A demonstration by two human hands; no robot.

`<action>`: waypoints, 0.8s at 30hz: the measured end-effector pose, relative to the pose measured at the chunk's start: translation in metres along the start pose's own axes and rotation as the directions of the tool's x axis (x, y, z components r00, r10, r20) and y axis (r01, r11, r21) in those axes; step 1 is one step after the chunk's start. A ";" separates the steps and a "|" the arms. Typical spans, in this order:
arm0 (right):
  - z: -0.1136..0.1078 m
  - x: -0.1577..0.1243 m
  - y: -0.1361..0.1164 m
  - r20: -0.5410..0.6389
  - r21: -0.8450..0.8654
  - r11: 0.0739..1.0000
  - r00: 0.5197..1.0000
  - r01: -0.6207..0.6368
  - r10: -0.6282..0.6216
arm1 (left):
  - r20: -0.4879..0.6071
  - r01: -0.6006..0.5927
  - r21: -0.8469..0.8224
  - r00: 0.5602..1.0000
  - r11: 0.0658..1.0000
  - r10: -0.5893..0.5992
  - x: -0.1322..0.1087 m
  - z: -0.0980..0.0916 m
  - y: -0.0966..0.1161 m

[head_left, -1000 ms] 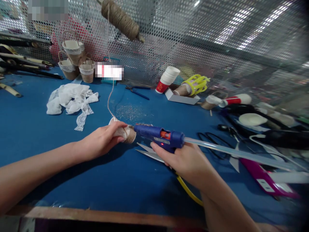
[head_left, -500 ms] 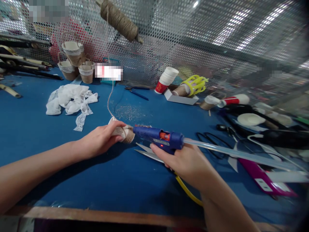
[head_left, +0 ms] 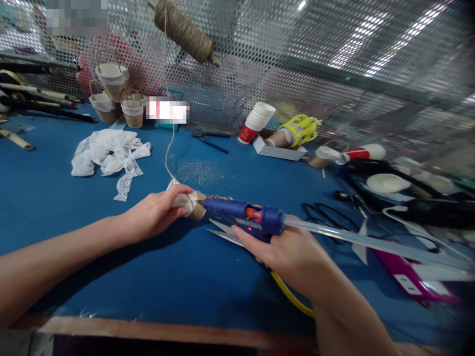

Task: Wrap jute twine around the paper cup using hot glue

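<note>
My left hand (head_left: 159, 212) is closed around a small paper cup (head_left: 182, 199) lying on its side, its base end wrapped in brown twine. A strand of twine (head_left: 169, 153) runs from the cup up to a large spool (head_left: 184, 32). In my right hand (head_left: 289, 252) is a blue hot glue gun (head_left: 241, 212), its red light lit and a long clear glue stick (head_left: 356, 237) sticking out the back. The nozzle is at the twine-wrapped part of the cup. Scissors (head_left: 228, 235) with yellow handles lie beneath the glue gun, partly hidden by my right hand.
White lace (head_left: 107, 151) is heaped at left, near several twine-wrapped cups (head_left: 132, 112) with handles. Pliers (head_left: 211, 142), stacked paper cups (head_left: 256, 122) and a white box (head_left: 278, 148) stand farther back. Cables and a purple power strip (head_left: 411, 277) crowd the right side.
The glue gun's nozzle has shifted slightly left and down along the twine on the cup, and the gun's angle has changed a little. My left hand holds nearly still.
</note>
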State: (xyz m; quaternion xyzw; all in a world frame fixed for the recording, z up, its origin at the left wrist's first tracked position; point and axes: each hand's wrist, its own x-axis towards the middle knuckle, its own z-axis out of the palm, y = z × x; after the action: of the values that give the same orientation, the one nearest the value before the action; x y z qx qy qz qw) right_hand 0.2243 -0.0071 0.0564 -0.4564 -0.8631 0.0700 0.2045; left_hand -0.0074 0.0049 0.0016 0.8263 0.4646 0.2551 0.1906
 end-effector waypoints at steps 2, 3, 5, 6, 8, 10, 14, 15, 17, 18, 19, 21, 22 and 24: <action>0.001 0.000 0.002 -0.004 -0.016 0.999 0.999 0.032 -0.032 | 0.000 0.003 0.004 1.000 1.000 -0.003 0.000 0.000 0.000; 0.001 0.000 0.002 -0.001 -0.024 0.999 0.999 0.049 -0.049 | -0.003 0.000 0.001 1.000 1.000 0.000 0.000 0.000 0.001; 0.000 -0.001 0.003 -0.002 -0.036 0.997 0.997 0.071 -0.072 | -0.013 -0.008 -0.006 1.000 1.000 0.008 0.001 0.000 0.001; -0.001 0.000 0.003 0.000 -0.040 0.996 0.997 0.075 -0.075 | -0.015 -0.010 -0.007 1.000 1.000 0.010 0.001 0.000 0.001; -0.004 0.001 0.002 0.010 -0.052 0.994 0.996 0.092 -0.091 | -0.015 -0.009 -0.005 1.000 1.000 0.009 0.001 0.000 0.002; -0.006 0.002 0.002 0.022 -0.076 0.988 0.991 0.136 -0.135 | -0.012 -0.010 -0.002 1.000 1.000 0.010 0.001 0.000 0.002; -0.005 0.004 0.001 0.011 -0.102 0.991 0.996 0.084 -0.083 | -0.030 -0.047 -0.003 0.998 0.999 0.047 0.000 0.003 0.000; -0.004 0.004 0.001 0.001 -0.096 0.995 0.999 0.036 -0.036 | -0.035 -0.058 -0.002 0.998 0.998 0.058 0.000 0.004 -0.001; -0.001 0.004 0.001 0.000 -0.071 0.996 0.998 -0.060 0.060 | -0.030 -0.073 -0.004 0.997 0.997 0.073 -0.001 0.004 -0.002; -0.001 0.004 0.000 0.008 -0.062 0.994 0.996 -0.091 0.092 | -0.025 -0.077 -0.006 0.997 0.997 0.077 -0.001 0.005 -0.002; 0.000 0.004 0.000 0.024 -0.053 0.992 0.993 -0.118 0.119 | -0.021 -0.082 -0.008 0.996 0.997 0.081 -0.001 0.005 -0.002; 0.000 0.005 -0.001 0.057 -0.031 0.985 0.984 -0.167 0.169 | -0.012 -0.094 -0.008 0.996 0.996 0.094 -0.002 0.005 -0.002; -0.001 0.006 -0.001 0.076 -0.021 0.984 0.981 -0.178 0.179 | -0.010 -0.100 -0.005 0.995 0.995 0.100 -0.002 0.005 -0.002; -0.002 0.008 -0.002 0.106 0.001 0.980 0.975 -0.198 0.196 | -0.005 -0.119 0.005 0.993 0.993 0.119 -0.002 0.005 -0.003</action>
State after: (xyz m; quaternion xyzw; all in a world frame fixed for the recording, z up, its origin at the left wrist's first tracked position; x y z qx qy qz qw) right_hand 0.2193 -0.0020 0.0609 -0.5342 -0.8228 0.1190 0.1534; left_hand -0.0073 0.0044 -0.0042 0.8524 0.4154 0.2671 0.1720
